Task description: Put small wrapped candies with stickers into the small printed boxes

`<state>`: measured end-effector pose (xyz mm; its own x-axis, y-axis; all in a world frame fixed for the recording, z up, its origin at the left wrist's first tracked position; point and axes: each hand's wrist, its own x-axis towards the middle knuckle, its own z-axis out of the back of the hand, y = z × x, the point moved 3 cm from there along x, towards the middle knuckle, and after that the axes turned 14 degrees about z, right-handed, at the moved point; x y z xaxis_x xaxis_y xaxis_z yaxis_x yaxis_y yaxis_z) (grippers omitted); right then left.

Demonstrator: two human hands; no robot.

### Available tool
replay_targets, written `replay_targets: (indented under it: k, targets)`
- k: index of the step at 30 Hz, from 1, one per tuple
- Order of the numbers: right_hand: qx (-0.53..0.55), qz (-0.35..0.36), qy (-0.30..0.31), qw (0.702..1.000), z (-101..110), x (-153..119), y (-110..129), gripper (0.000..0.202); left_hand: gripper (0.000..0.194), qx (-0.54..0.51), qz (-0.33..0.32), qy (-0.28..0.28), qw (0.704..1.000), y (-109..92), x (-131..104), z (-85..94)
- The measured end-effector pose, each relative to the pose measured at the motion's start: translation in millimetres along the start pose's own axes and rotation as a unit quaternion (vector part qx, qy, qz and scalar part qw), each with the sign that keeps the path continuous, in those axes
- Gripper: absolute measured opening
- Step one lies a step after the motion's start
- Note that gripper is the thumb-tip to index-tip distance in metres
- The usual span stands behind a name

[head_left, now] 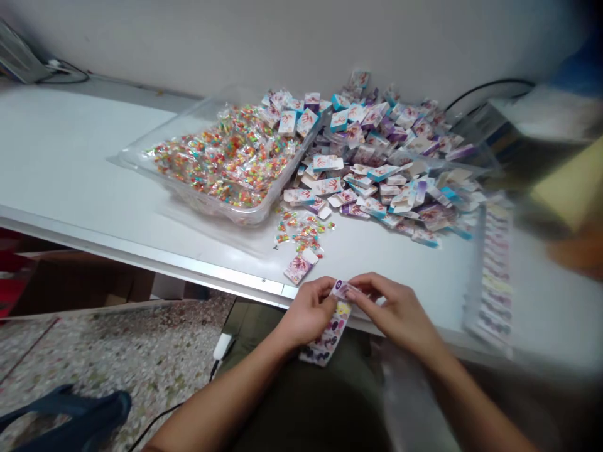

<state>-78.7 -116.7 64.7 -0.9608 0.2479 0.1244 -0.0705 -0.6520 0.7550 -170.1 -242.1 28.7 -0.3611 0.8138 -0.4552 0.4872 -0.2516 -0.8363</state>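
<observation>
Over my lap, at the table's front edge, a strip of patterned stickers (334,326) hangs between my hands, printed in purple, pink and yellow. My left hand (313,314) is closed on its left side, thumb across the front. At the strip's upper end, the thumb and fingers of my right hand (389,304) pinch the top part, which looks folded over. Just beyond my left hand lies a small printed box (300,266) with its flap up. Behind that box are several clear packets of coloured beads (306,232).
A clear plastic tray (188,188) heaped with bead packets stands at centre left. Many small boxes (377,182) are piled to its right. More sticker strips (494,270) lie at the right. A dark blue stool (66,408) is on the floor.
</observation>
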Motion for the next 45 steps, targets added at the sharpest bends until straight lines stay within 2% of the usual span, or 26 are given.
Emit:
replay_targets:
  k: [2, 4, 8, 11, 13, 15, 18, 20, 22, 26, 29, 31, 34, 36, 38, 39, 41, 43, 45]
  targets:
    - [-0.028, 0.029, -0.027, 0.999, -2.7, 4.0, -3.7, 0.025, 0.011, 0.004, -0.018, 0.008, 1.000, -1.9, -4.1, 1.0]
    - [-0.008, 0.047, -0.020, 0.999, -4.2, 7.8, -4.0, 0.022, 0.014, -0.001, -0.013, -0.003, 1.000, -1.2, -6.1, 3.3]
    - [0.040, 0.010, -0.033, 0.999, 3.8, 9.6, 0.8, 0.018, 0.025, 0.010, 0.065, -0.044, 0.997, 8.5, -4.9, 9.3]
    - [0.094, -0.025, 0.019, 0.995, 2.0, 5.3, 5.0, 0.021, 0.029, 0.000, 0.101, -0.065, 0.993, 14.6, -3.9, 12.1]
    - [0.106, -0.039, 0.053, 0.992, -6.0, 0.9, 4.6, 0.021, 0.025, -0.032, 0.115, -0.064, 0.991, 16.0, -4.3, 11.8]
    - [0.068, -0.035, 0.032, 0.997, -14.2, -2.4, 0.9, 0.020, 0.020, -0.055, 0.110, -0.043, 0.991, 14.3, -5.9, 10.0]
    - [0.004, 0.014, -0.035, 0.999, -21.8, -3.6, -3.9, 0.023, 0.017, -0.067, 0.077, -0.005, 0.995, 9.5, -9.1, 7.3]
    - [0.018, 0.035, -0.030, 0.999, -23.5, -2.3, -4.7, 0.025, 0.020, -0.082, 0.067, 0.003, 0.994, 9.1, -10.4, 7.2]
    - [0.046, 0.024, -0.017, 0.998, -20.2, -0.4, -3.3, 0.021, 0.026, -0.090, 0.070, -0.015, 0.993, 11.5, -10.2, 8.7]
    - [0.081, -0.026, -0.033, 0.996, -7.6, 0.4, 2.8, 0.022, 0.034, -0.088, 0.089, -0.064, 0.990, 18.4, -6.9, 12.2]
    - [0.149, -0.057, 0.025, 0.987, -13.8, -2.4, 5.3, 0.024, 0.037, -0.180, 0.102, -0.068, 0.976, 19.5, -5.5, 11.7]
    - [0.156, -0.072, 0.039, 0.984, -21.4, -4.5, 4.1, 0.023, 0.039, -0.251, 0.105, -0.045, 0.961, 18.5, -5.8, 8.6]
    - [0.088, -0.059, 0.001, 0.994, -29.7, -4.9, 0.0, 0.022, 0.040, -0.273, 0.083, -0.028, 0.958, 17.6, -7.0, 3.8]
    - [0.025, -0.037, -0.049, 0.998, -31.4, -3.3, -1.8, 0.024, 0.039, -0.266, 0.060, -0.049, 0.961, 19.3, -7.4, 2.9]
    - [-0.009, -0.034, -0.102, 0.994, -30.8, -1.8, -3.1, 0.034, 0.037, -0.266, 0.033, -0.068, 0.961, 20.6, -7.5, 3.8]
    - [0.004, -0.045, -0.115, 0.992, -30.8, -1.3, -4.1, 0.040, 0.034, -0.263, 0.018, -0.072, 0.962, 20.4, -7.7, 4.6]
    - [0.093, -0.078, -0.098, 0.988, -33.0, -1.1, -5.9, 0.045, 0.029, -0.241, -0.017, -0.087, 0.967, 17.4, -9.0, 8.2]
    - [0.187, -0.095, -0.075, 0.975, -34.5, -2.3, -6.1, 0.038, 0.027, -0.193, -0.037, -0.109, 0.974, 12.6, -11.4, 13.6]
    - [0.199, -0.069, -0.073, 0.975, -32.4, -3.6, -4.2, 0.028, 0.029, -0.132, -0.035, -0.121, 0.983, 7.9, -13.8, 18.6]
